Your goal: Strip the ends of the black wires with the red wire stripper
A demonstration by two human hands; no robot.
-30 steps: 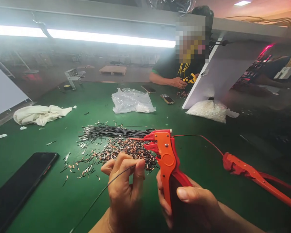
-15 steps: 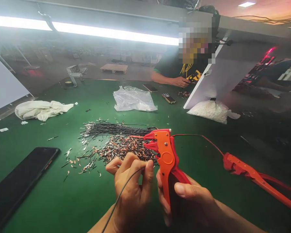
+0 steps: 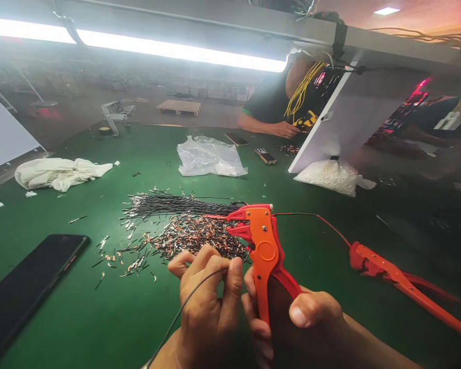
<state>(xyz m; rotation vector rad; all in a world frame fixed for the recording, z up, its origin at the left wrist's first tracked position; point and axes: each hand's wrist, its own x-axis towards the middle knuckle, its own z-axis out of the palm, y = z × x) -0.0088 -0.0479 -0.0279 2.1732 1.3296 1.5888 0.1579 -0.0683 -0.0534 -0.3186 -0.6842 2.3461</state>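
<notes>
Between the thumb and index finger of my left hand (image 3: 207,297) a thin dark wire (image 3: 184,307) is pinched, its tail running down over the wrist. My right hand (image 3: 303,318) is wrapped around the handles of an orange and red wire stripper (image 3: 264,246). The stripper stands upright with its red jaws spread and pointing left. Behind the hands lies a heap of short black and copper offcuts (image 3: 200,234). Just beyond it rests a bundle of black wires (image 3: 176,205). The wire's tip is hidden by my fingers.
A second orange stripper (image 3: 399,274) lies at right, a black phone (image 3: 30,292) at left. Farther back are a white cloth (image 3: 57,173), a clear plastic bag (image 3: 211,156), a bag of white pieces (image 3: 326,177) and a slanted panel (image 3: 330,118). A co-worker's hand (image 3: 286,129) is across the table.
My right thumb has lifted outward and the stripper's handles sit slightly wider apart. My left hand keeps its pinch on the wire. The view has shifted slightly.
</notes>
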